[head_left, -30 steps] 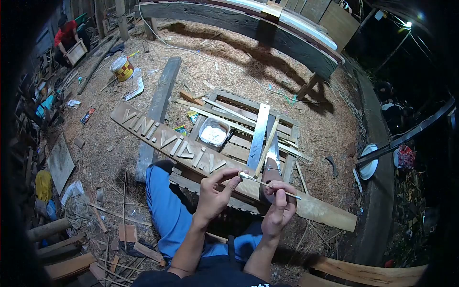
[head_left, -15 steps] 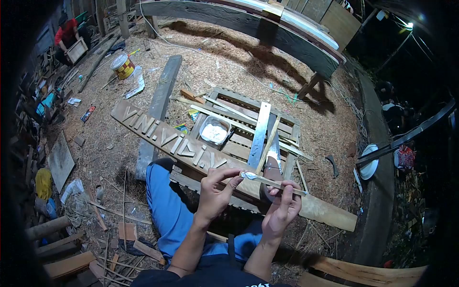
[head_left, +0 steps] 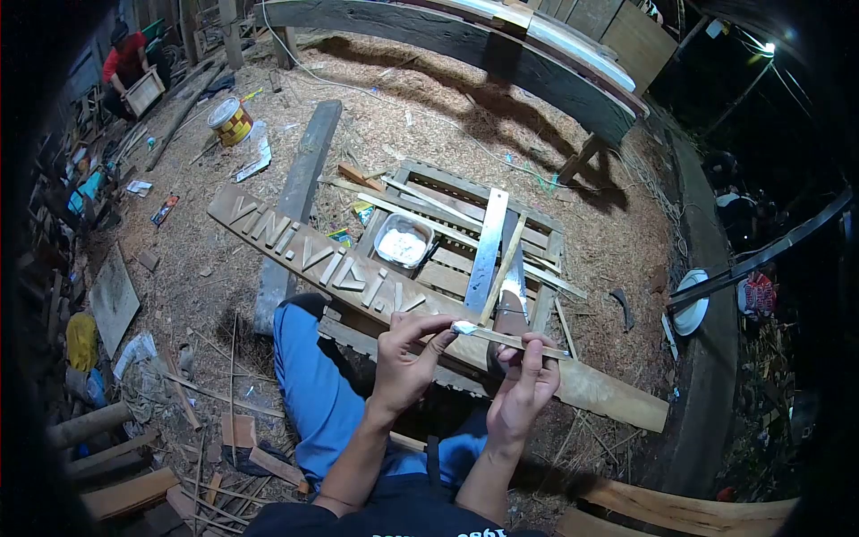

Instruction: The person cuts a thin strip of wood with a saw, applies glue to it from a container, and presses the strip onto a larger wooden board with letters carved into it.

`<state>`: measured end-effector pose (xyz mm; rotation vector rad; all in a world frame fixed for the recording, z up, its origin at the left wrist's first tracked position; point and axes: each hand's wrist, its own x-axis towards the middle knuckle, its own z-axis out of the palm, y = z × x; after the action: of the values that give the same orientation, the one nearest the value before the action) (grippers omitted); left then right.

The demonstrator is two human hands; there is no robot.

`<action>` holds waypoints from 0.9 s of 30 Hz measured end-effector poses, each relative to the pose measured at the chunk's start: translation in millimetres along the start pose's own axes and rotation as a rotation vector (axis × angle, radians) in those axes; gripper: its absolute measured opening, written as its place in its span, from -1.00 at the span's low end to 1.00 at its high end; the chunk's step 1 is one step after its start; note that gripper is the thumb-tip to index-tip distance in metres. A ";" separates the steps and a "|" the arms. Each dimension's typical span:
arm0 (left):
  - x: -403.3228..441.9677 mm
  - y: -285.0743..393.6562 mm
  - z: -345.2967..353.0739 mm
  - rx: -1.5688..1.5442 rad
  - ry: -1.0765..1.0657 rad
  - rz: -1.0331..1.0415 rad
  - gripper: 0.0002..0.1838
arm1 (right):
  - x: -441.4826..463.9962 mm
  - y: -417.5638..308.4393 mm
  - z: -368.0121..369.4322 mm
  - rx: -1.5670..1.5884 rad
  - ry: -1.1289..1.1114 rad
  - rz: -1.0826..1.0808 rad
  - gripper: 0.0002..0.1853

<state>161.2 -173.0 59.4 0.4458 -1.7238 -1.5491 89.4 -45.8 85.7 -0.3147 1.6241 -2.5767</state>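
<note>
A small pale piece with white paste is pinched in my left hand. My right hand grips a thin wooden stick, whose left end meets the white paste. Beneath and beyond both hands lies a long wooden board, with raised wooden letters along its left part. A square tub of white paste sits on a slatted wooden frame past the board. The metal blade and a narrow wood strip lie to its right.
A person in a red top holds a wooden frame at the far left. A yellow and red bucket stands on the shavings. A heavy beam crosses the back, and a white dish lies at right.
Compared with the first frame, the stick is turned and lies flatter, and my right hand has shifted slightly. My left hand keeps its pinch in nearly the same place.
</note>
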 end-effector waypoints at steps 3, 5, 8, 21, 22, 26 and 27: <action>0.3 -2.5 -1.1 -0.016 0.026 0.002 -0.79 | 1.4 -2.1 0.5 -0.042 0.034 -0.014 -0.81; 0.9 -1.2 -0.6 -0.019 0.028 0.015 -0.79 | 2.6 -3.5 -1.4 0.068 -0.003 -0.035 -0.81; -1.5 1.0 2.6 -0.066 0.036 -0.048 -0.79 | -0.4 -1.9 4.0 0.023 -0.007 -0.007 -0.79; 0.5 5.0 0.9 0.062 0.054 0.068 -0.80 | 3.7 0.3 -3.5 -0.015 -0.004 -0.034 -0.80; 0.5 4.9 0.6 0.077 0.058 0.072 -0.80 | 4.7 -0.1 -4.9 -0.028 0.003 -0.055 -0.80; 1.0 5.2 1.9 0.104 0.051 0.092 -0.79 | 0.6 -3.5 -0.4 -0.008 0.015 -0.004 -0.79; 0.9 4.5 2.5 0.103 0.048 0.092 -0.79 | 0.3 -2.5 -0.2 -0.008 0.018 -0.005 -0.79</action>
<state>159.8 -171.0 64.0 0.4455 -1.7681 -1.3788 89.2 -44.6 87.9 -0.2969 1.6426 -2.5844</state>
